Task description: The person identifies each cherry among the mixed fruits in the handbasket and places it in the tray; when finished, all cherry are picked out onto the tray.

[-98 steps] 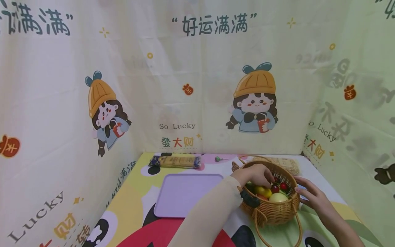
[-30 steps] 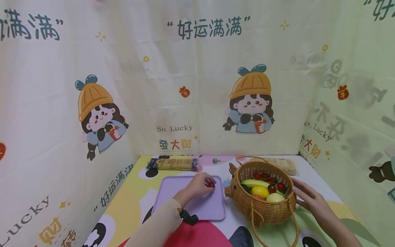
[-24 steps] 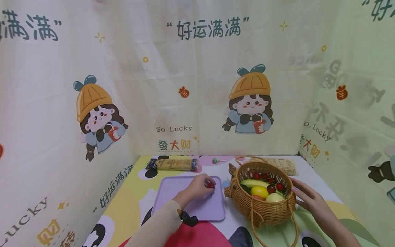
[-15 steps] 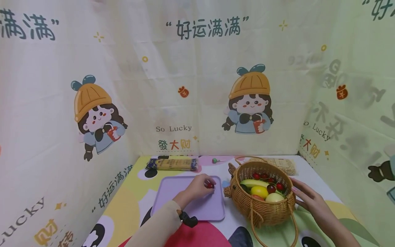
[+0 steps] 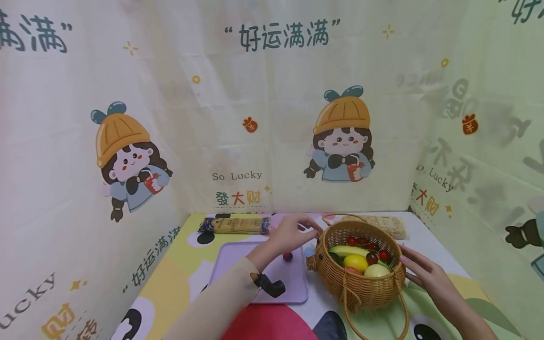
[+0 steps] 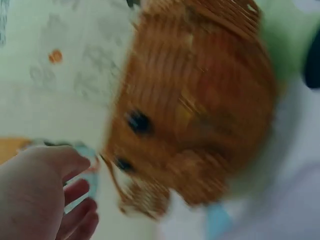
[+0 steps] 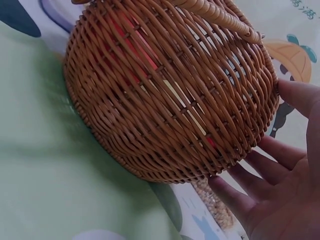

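Note:
A dark red cherry [image 5: 287, 256] lies on the lilac tray [image 5: 291, 285] in the head view. My left hand [image 5: 294, 232], empty and with loosely bent fingers, hovers past the tray, its fingertips near the left end of the wicker basket [image 5: 374, 293]. The left wrist view, blurred, has that hand [image 6: 45, 192] beside the basket's animal face. My right hand [image 5: 427, 269] touches the basket's right side; in the right wrist view its thumb is at the rim and its fingers spread along the weave. Inside are several cherries [image 5: 384, 255], a banana [image 5: 346, 250], a lemon [image 5: 356, 262] and a pale round fruit [image 5: 377, 270].
A long noodle-like packet [image 5: 235, 225] lies behind the tray. Another clear packet [image 5: 393, 226] of pale grainy food is behind the basket. The basket's rope handle [image 5: 405, 314] hangs down at the front. Printed curtains [image 5: 289, 156] enclose the table at the back and sides.
The left hand took a cherry from the basket to the tray, let it go there, and has moved back right toward the basket. The right hand stays at the basket's side.

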Demonstrator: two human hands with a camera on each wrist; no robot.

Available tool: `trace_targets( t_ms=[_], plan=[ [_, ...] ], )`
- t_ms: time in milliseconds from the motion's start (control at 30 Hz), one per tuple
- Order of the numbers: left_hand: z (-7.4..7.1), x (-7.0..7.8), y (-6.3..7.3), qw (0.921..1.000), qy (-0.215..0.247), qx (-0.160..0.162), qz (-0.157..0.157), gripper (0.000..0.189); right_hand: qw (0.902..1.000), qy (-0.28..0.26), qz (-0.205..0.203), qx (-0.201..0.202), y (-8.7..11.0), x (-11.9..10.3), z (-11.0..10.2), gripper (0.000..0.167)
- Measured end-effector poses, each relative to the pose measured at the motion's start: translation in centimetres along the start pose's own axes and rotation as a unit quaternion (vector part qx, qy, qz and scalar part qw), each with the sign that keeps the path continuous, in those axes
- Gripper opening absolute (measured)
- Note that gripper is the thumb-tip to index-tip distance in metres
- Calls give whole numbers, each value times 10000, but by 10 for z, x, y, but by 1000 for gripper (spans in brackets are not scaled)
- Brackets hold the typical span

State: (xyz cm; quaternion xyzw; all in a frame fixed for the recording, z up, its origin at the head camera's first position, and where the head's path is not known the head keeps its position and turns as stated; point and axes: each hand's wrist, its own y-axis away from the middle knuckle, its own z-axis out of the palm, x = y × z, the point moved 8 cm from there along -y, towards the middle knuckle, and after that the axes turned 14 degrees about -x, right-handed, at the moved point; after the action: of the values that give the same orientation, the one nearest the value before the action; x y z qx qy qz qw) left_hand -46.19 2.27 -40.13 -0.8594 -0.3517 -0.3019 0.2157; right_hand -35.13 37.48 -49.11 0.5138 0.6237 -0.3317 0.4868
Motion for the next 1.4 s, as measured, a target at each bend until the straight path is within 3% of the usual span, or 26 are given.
trace_targets(
  t_ms=[200, 333, 533, 733, 1000, 1200, 1400],
  plan=[
    [7, 66, -33, 9944, -109, -966, 421, 19, 9998, -137, -113, -2, -2, -3, 0, 76],
    [21, 85, -49, 9874, -401, -1494, 335, 20, 9998, -138, -136, -14, -3, -3, 2, 75],
    [45, 79, -63, 9814, -567, -1798, -367, 17, 9999, -111, -15, -39, -5, 2, 9, 74],
    [65, 69, -71, 9685, -635, -2284, -762, 26, 9998, -118, 171, -49, -3, 8, 13, 77],
    [91, 62, -83, 9591, -1066, -2447, -937, 40, 9999, -52, 111, 35, 0, 8, 7, 74],
    [101, 66, -90, 9534, -1316, -2504, -1047, 47, 9998, -113, 173, -6, -1, 7, 2, 77],
    [106, 65, -90, 9406, -1706, -2488, -1560, 47, 9999, -103, 73, 10, 0, 7, 0, 75]
  ],
)
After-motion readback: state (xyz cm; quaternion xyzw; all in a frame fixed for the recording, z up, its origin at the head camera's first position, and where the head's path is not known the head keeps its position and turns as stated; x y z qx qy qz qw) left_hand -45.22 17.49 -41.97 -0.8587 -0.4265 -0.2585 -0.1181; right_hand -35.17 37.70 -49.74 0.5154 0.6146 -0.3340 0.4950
